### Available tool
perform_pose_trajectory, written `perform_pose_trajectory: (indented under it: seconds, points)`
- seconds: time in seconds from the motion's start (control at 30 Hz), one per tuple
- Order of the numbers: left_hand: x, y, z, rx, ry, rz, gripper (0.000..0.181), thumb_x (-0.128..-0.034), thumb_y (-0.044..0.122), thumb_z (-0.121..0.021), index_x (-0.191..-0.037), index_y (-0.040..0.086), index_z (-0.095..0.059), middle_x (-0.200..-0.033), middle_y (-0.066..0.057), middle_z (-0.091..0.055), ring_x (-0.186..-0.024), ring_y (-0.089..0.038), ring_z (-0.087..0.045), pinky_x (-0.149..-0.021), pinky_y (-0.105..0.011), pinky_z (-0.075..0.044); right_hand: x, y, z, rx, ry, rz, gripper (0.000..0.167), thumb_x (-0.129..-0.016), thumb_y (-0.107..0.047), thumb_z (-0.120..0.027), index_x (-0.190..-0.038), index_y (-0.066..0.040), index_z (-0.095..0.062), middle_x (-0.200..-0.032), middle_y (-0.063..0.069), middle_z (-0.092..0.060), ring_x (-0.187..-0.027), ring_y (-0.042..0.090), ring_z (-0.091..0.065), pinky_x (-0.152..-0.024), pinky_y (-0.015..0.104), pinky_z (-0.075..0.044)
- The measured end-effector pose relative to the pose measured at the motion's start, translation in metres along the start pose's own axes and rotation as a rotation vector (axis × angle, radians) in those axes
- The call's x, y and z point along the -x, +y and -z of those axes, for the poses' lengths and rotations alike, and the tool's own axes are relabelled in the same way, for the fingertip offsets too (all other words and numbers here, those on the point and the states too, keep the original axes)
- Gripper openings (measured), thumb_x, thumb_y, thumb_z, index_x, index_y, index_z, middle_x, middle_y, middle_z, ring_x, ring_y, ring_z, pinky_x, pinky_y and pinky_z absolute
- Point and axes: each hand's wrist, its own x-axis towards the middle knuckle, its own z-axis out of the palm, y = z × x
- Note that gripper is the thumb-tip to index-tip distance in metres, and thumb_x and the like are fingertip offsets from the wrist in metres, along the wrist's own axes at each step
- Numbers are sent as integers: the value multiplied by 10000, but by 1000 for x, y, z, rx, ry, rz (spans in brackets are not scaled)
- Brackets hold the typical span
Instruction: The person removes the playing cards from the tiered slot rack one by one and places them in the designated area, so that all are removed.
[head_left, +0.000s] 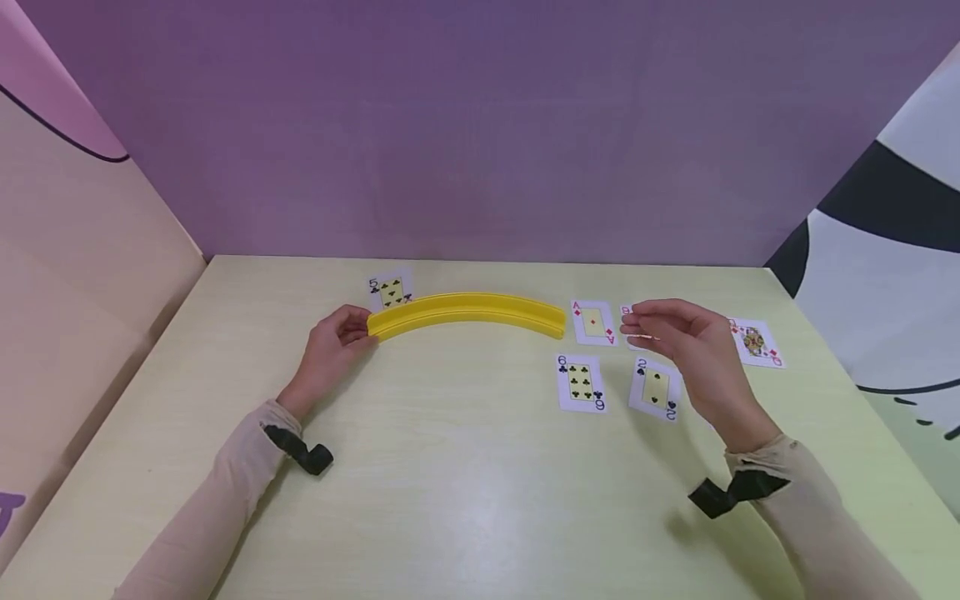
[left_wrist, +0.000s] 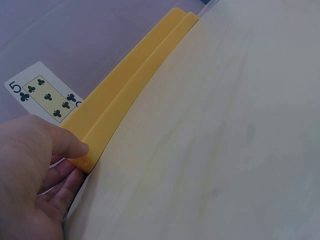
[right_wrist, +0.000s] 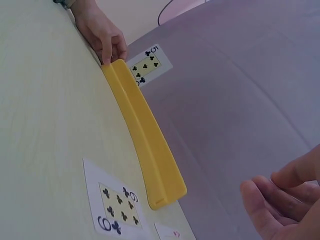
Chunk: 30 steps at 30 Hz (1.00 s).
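My left hand (head_left: 333, 350) pinches the left end of a curved yellow card holder (head_left: 468, 307), thumb on its front face in the left wrist view. A five of clubs (left_wrist: 47, 95) shows at that end, tilted up, its lower part hidden by the holder. My right hand (head_left: 693, 350) hovers over the playing cards on the right, fingers loosely bent with thumb near them. In the right wrist view no card shows between those fingers (right_wrist: 262, 207). Beneath that hand lies a red-suited card (head_left: 627, 311), mostly covered.
Face up on the table (head_left: 450, 467) lie an ace of diamonds (head_left: 592, 322), a six of clubs (head_left: 580, 382), a two of spades (head_left: 656, 388) and a red face card (head_left: 759, 342). A purple wall (head_left: 480, 133) rises behind the table.
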Motion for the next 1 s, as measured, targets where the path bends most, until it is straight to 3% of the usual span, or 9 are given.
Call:
perform_pose_trajectory:
  seconds: [0.3,0.77,1.0]
  points:
    - [1,0,-1,-19,3,-1,351,-906,-23,-690,-1232,-47,-562,-1173,-207,-607,-1064,-305,-608,-879,-146,-533,-16,-4,-33,119,-32,58,226,-960,-87,-658,-1160,19,-663,-1081,103,-718,-962,188,-704,-841,283,-591]
    - [1,2,-5,-33,7,20,366,-907,-12,-696,-1247,-23,-561,-1194,-184,-604,-1079,-293,-603,-940,-250,-545,-39,-8,-81,202,-46,165,188,-962,-68,-650,-1135,2,-671,-1060,165,-709,-938,222,-699,-823,288,-602]
    - [1,2,-7,-33,11,9,354,-909,-1,-696,-1238,-8,-565,-1181,-163,-609,-1065,-275,-603,-940,-250,-546,-47,-11,-105,310,-32,224,197,-969,-79,-645,-1153,-19,-680,-1085,140,-699,-972,260,-679,-834,220,-582]
